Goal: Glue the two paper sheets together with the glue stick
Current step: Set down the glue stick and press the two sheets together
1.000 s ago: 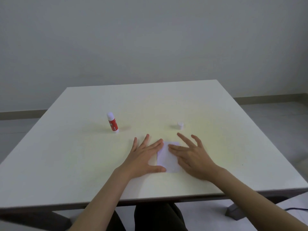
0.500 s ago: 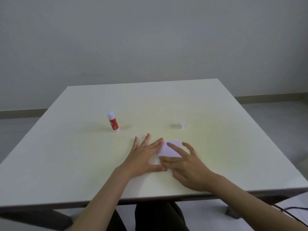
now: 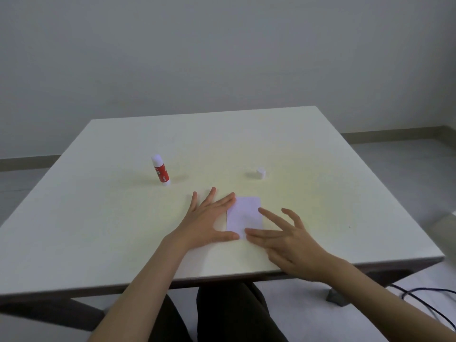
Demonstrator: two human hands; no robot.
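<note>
Dim, flat, cool-grey indoor light; soft faint shadows left of the glue stick (image 3: 161, 172) and cap (image 3: 260, 173); mild softness, slight wide-angle bowing at edges.

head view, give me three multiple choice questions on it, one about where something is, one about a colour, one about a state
1. Where does the glue stick stand relative to the paper?
A. beyond it, on the person's left
B. on top of it
C. at the table's near right corner

2. What colour is the glue stick's label?
A. blue
B. red
C. green

3. What is the left hand doing?
A. gripping the glue stick
B. lying flat, fingers spread, at the paper's left edge
C. hanging below the table

Answers:
1 A: it stands upright, farther off and left of the paper.
2 B: the band is red under a white top.
3 B: the palm is down on the table, fingertips touching the paper.
</note>
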